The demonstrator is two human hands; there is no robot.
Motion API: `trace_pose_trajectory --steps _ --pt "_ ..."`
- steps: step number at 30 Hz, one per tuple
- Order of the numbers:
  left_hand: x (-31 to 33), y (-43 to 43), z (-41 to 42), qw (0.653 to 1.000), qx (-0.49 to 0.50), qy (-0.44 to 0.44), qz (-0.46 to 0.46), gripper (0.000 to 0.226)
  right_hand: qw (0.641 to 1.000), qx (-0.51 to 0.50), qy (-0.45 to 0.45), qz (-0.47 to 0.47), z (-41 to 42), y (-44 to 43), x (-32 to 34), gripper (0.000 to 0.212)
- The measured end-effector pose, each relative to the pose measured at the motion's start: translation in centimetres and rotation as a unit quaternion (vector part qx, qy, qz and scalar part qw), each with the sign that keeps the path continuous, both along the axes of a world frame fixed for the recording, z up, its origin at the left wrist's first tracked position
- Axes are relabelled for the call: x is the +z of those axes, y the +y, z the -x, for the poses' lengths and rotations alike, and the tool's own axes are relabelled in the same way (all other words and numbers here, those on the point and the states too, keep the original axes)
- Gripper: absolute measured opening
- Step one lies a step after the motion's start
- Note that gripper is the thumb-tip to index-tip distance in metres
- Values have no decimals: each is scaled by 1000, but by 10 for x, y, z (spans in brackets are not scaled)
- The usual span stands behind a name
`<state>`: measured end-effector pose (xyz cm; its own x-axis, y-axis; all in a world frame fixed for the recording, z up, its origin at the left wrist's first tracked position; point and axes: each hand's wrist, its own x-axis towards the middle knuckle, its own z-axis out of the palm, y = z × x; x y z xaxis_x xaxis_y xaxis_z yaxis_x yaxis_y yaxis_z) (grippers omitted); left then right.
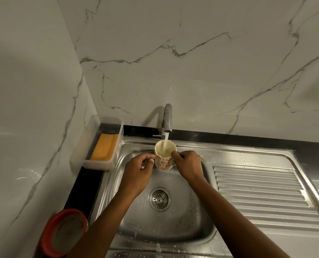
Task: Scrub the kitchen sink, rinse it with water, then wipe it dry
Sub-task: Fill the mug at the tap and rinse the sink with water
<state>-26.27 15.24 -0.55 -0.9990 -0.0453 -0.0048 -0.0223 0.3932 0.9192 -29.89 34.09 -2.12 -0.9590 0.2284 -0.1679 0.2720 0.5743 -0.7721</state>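
One stainless-steel sink (173,226), single bowl, wet and beaded with droplets, set against a marble-patterned wall (210,53); all items below are placed relative to this sink.
Ribbed draining board (263,192): joined to the sink's right side, droplets along its far edge.
Black countertop strip (84,185): along the sink's left and far edges.
Clear plastic tray (101,146): at the sink's far-left corner, holding an orange-yellow sponge (103,149).
Red-rimmed round container (65,231): left of the sink's near corner, partly cut off by the picture's edge.
Chrome tap (167,118): at the middle of the sink's far edge, water running from its spout.
Right hand (187,164): over the bowl, fingers closed on the right side of the mug.
Left hand (139,169): over the bowl, fingers curled, fingertips touching the mug's left side.
Cream mug with red floral pattern (164,157): upright under the tap's stream, above the bowl's far part.
Round drain strainer (159,199): centre of the bowl floor.
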Motion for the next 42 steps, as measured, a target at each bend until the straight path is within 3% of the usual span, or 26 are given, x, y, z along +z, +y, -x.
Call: trace_pose_trajectory --steps 42 --pt "-3 -5 -7 1000 -14 -14 -10 19 1000 -15 -2 -12 4 -5 14 45"
